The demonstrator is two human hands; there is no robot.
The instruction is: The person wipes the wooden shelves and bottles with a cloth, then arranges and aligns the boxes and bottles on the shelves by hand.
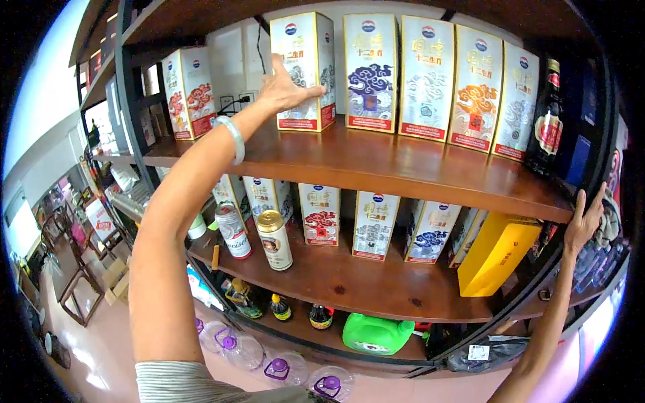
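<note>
On the upper shelf point(376, 158), my left hand point(287, 91) spans a white boxed liquor carton point(295, 40) with gold edges and a red base band. Its thumb lies across the front toward the right edge. The other fingers are at the carton's left side, partly hidden. A pale bangle point(232, 138) circles this wrist. Far to the right, my right hand point(583, 221) grips the dark shelf post point(564, 258), thumb and fingers on either side of it. The carton with a blue cloud pattern point(371, 74) stands just right of the one under my left hand.
More cartons point(426, 77) and a dark bottle point(547, 127) line the upper shelf. Below stand two cans point(275, 242), more cartons and a yellow box point(494, 258). A green jug point(376, 334) lies at the bottom; clear bottles with purple caps point(277, 368) are on the floor.
</note>
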